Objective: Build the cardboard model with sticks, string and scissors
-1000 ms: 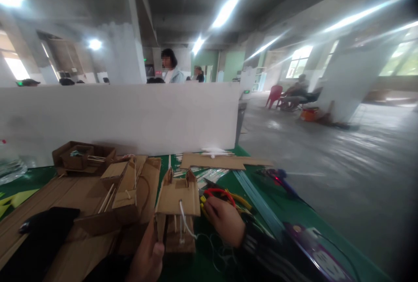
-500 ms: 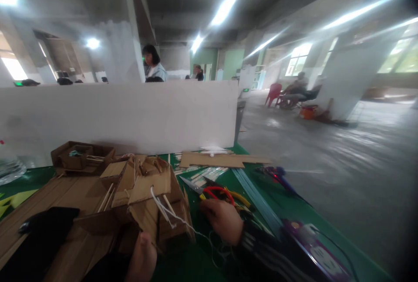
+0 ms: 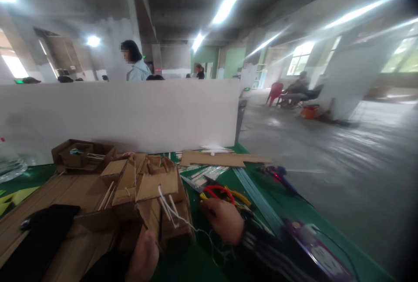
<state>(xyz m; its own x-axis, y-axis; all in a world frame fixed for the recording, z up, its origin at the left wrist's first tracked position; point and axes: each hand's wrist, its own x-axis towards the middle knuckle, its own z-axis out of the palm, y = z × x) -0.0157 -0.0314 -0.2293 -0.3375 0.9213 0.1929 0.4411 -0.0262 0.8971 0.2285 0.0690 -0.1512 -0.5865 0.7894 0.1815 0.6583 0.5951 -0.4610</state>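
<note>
Gripping a small cardboard model (image 3: 161,205) from below: left hand (image 3: 143,258) low at the bottom edge of view, thumb raised against the model's near wall, remaining fingers hidden behind the cardboard, so a hold on the model rather than a loose palm. Tilted a little toward the right hand, with thin wooden sticks (image 3: 166,208) poking through its front and a white string (image 3: 183,223) trailing from it down onto the green bench (image 3: 261,212). Resting just to the right of the model, knuckles up and fingers curled under: right hand (image 3: 224,221), wrist in a dark striped sleeve (image 3: 261,247) running off toward the lower right. Lying right at those curled fingertips, touching or nearly so: scissors (image 3: 214,191) with red and yellow handles, blades pointing away to the left; cannot tell whether the fingers actually clasp the handles or merely sit against them. Spread beyond the left hand, flat brown cardboard sheets (image 3: 65,195) with a dark cloth-like shape (image 3: 42,234) on top, and further out an open cardboard box (image 3: 81,155). Beyond the right hand, another flat cardboard piece (image 3: 222,159), a bundle of pale strips (image 3: 209,173), and long blue-green rods (image 3: 254,195) slanting along the bench. Well past both hands, a white partition (image 3: 130,116) across the bench, with a person (image 3: 135,62) standing behind it.
</note>
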